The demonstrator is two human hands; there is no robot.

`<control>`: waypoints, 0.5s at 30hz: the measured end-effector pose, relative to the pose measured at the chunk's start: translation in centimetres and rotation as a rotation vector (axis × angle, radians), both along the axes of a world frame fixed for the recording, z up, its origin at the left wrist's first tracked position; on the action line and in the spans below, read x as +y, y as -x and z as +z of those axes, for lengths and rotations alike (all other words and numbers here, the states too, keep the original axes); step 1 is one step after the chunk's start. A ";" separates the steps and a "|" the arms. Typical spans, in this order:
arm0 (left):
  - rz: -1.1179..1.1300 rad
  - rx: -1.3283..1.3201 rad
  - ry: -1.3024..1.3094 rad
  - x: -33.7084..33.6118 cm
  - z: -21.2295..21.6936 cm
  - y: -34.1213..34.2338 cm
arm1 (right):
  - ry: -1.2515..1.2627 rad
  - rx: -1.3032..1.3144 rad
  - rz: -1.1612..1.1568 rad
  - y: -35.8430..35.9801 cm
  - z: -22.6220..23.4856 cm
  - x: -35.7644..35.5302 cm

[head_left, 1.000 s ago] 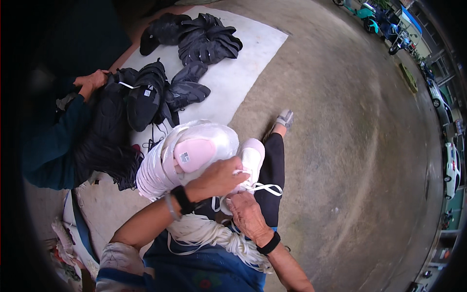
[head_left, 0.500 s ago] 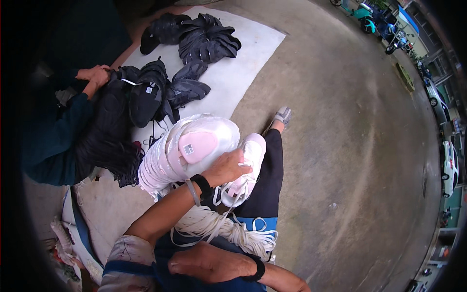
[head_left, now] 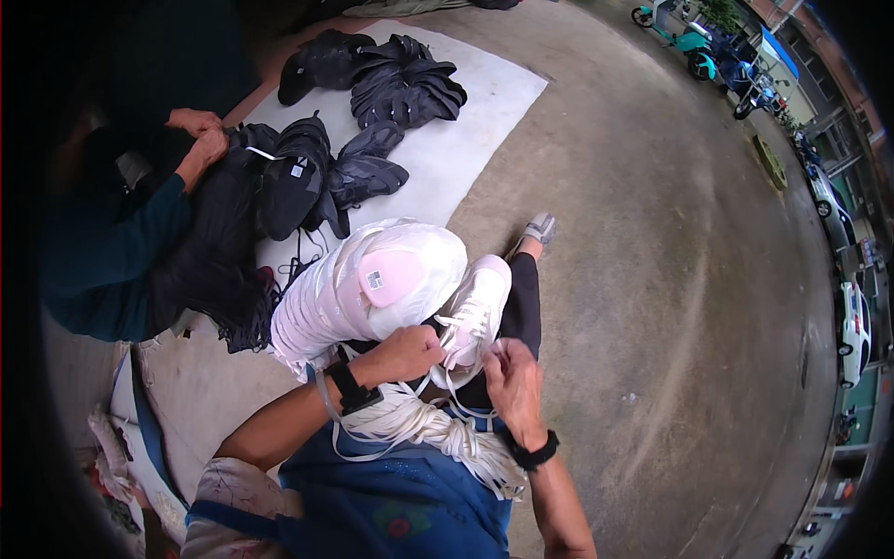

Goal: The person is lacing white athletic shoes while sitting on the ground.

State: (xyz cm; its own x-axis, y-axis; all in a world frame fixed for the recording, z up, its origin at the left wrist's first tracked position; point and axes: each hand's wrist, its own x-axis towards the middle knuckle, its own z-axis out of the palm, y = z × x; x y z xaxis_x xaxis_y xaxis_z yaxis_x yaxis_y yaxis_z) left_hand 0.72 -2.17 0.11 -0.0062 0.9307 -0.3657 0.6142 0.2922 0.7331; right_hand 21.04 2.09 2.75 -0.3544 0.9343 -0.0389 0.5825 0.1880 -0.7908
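Observation:
A pink-and-white shoe upper [head_left: 477, 303] with white laces threaded through its eyelets rests over my lap, toe pointing away. My left hand [head_left: 406, 355] is closed at its left side, gripping a white shoelace. On the opposite side my right hand [head_left: 515, 384] has its fingers pinched on the lace; the fingertips are partly hidden. Left of the upper leans a nested stack of pink-and-white uppers [head_left: 321, 296]. A thick bundle of loose white laces [head_left: 433, 430] lies across my blue apron [head_left: 372, 494], below both hands.
A co-worker's hands [head_left: 200, 135] work on black shoe uppers [head_left: 284, 191] at the left. More black uppers [head_left: 405, 88] lie on a white sheet [head_left: 498, 88] on the concrete floor [head_left: 652, 279]. Parked scooters [head_left: 703, 51] and cars [head_left: 852, 326] line the far right.
My right hand has moved from near my waist up to the upper's right side. My left hand has shifted from on top of the laces to the upper's left side.

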 end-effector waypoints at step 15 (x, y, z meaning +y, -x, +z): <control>0.279 -0.835 0.548 -1.8 -2.4 -2.6 | -0.205 -0.186 -0.003 2.2 -3.3 1.2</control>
